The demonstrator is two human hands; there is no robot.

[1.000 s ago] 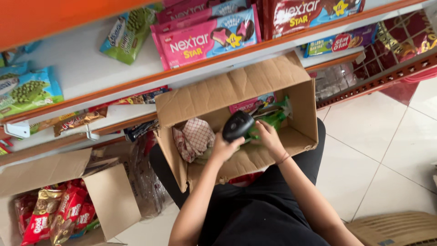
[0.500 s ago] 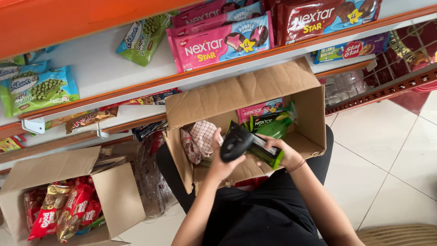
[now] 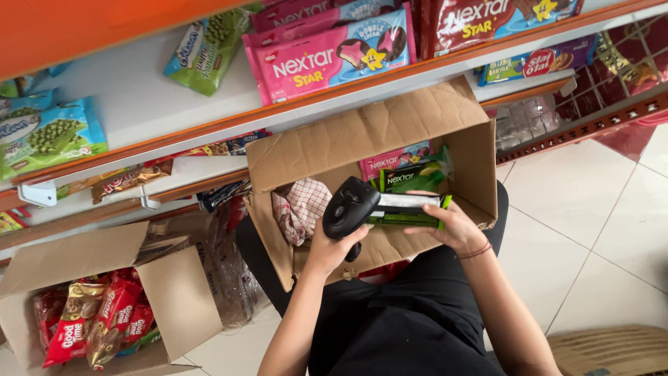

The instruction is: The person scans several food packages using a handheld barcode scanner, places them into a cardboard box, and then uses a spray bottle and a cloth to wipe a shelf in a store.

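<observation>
Glossy green packet and rounded black scanner over corrugated cardboard box

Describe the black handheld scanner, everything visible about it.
The black scanner looks like moulded plastic, with a rounded, bulbous head and a handle running down into the left hand, which grips it. It is held above the open cardboard box, its head against the end of the green packet in the right hand.

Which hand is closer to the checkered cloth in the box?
Left. The left hand, gripping the black scanner, sits just beside the checkered cloth. The right hand holds the green packet farther off, across the box.
</observation>
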